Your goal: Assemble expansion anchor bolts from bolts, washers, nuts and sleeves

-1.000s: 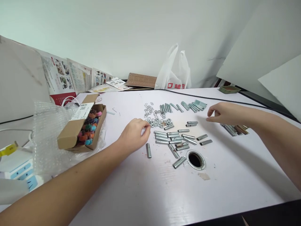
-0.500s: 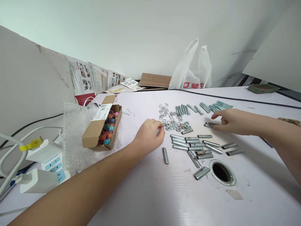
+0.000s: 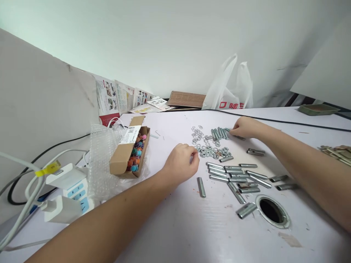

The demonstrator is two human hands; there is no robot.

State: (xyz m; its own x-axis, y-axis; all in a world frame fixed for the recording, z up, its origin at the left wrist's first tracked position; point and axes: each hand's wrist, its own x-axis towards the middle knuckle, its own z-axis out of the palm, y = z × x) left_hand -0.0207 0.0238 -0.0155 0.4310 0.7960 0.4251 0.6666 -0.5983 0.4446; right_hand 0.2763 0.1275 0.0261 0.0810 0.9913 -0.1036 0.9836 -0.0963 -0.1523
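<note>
My left hand rests low over the table, left of a cluster of nuts. Its fingers are curled in toward the thumb, and whatever they may hold is hidden. My right hand reaches to the right end of a row of greenish-silver metal rods. Its fingertips are closed at the end rod, partly covering it. Thin ring washers lie left of the rods. Nearer to me are several shiny slotted metal sleeves; one single sleeve lies below my left hand.
An open carton of colourful capped pieces stands on bubble wrap at left, beside white plugs and a power strip. A round hole with a metal rim is at front right. A plastic bag and black cable are behind.
My right hand has moved away and left, from a pair of sleeves to the row of rods; the sleeves lie on the table. My left hand stays curled. The view has shifted slightly.
</note>
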